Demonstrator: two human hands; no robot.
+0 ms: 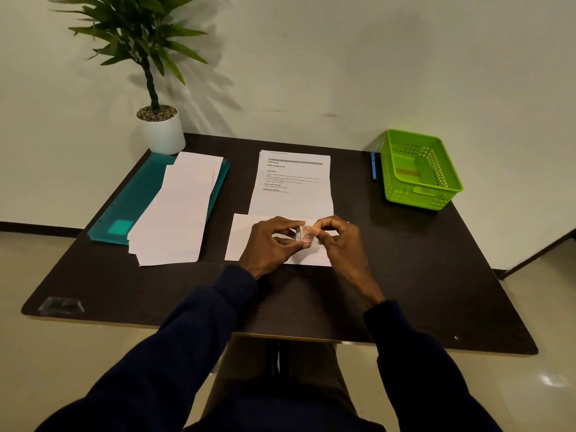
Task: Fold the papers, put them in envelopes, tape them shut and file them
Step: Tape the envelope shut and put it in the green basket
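Observation:
A white envelope (241,241) lies flat on the dark table (405,275), right in front of me. Above it my left hand (271,244) grips a small roll of tape (304,234). My right hand (335,241) pinches at the roll's edge with thumb and forefinger. Behind the envelope lies a stack of printed papers (293,185). At the left, a pile of white envelopes (177,213) rests partly on a teal file folder (137,194).
A green plastic basket (419,169) stands at the back right with a blue pen (373,166) beside it. A potted plant (160,129) occupies the back left corner. A small clear object (60,305) sits at the front left table edge.

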